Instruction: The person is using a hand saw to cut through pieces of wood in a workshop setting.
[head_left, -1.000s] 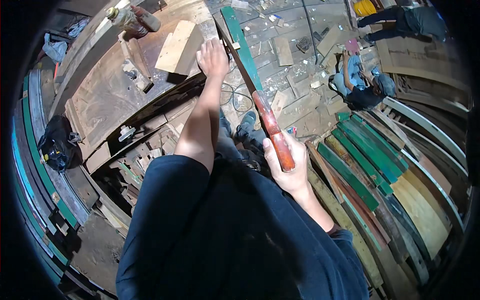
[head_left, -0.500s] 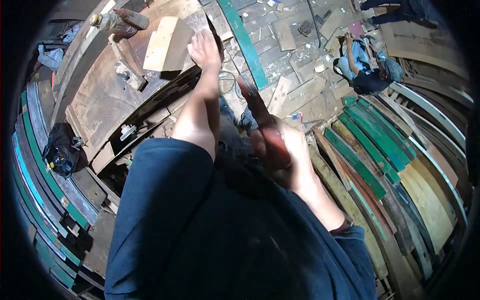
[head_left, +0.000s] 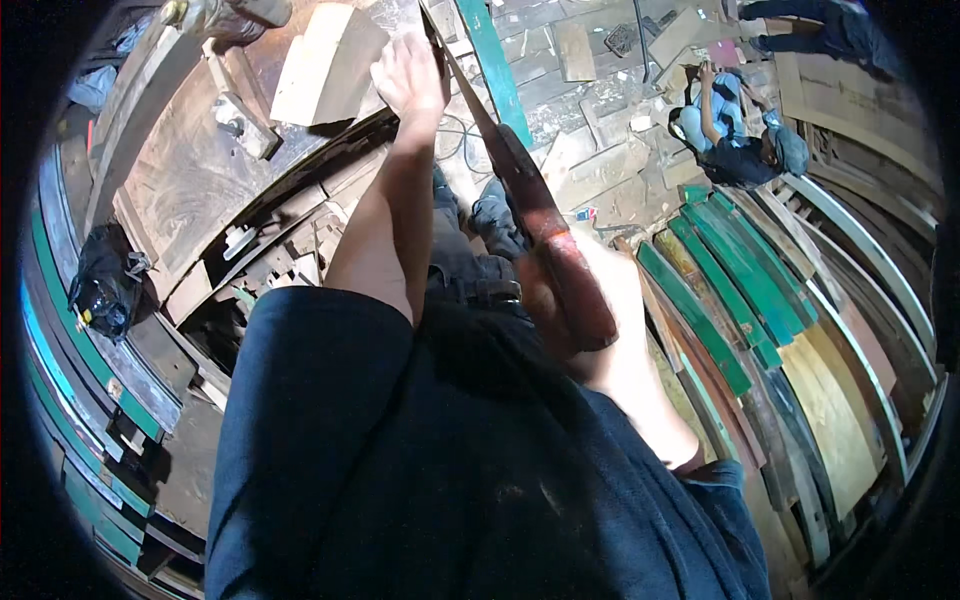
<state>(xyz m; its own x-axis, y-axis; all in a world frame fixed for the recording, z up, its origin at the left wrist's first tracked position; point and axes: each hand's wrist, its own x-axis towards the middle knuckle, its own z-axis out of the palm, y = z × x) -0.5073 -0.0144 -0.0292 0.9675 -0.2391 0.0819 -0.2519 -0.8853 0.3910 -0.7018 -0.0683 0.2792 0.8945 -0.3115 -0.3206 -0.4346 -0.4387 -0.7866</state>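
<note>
In my right hand is the reddish-brown wooden handle of a handsaw, with my fingers wrapped round it. Its long thin blade runs up and away, passing just right of my left hand. That hand bears down at the bench edge, fingers bent; what lies under them is mostly hidden. Close on its left is a thick pale wood block lying on the workbench. The blade's far end leaves the picture at the top.
A wooden clamp-like piece lies on the bench. A black plastic bag hangs at left. Green and bare boards are stacked at right. Another person crouches beyond them. Offcuts litter the floor.
My right hand and the saw have moved back toward my body and slightly right. The left hand stays by the block. The view has shifted a little.
</note>
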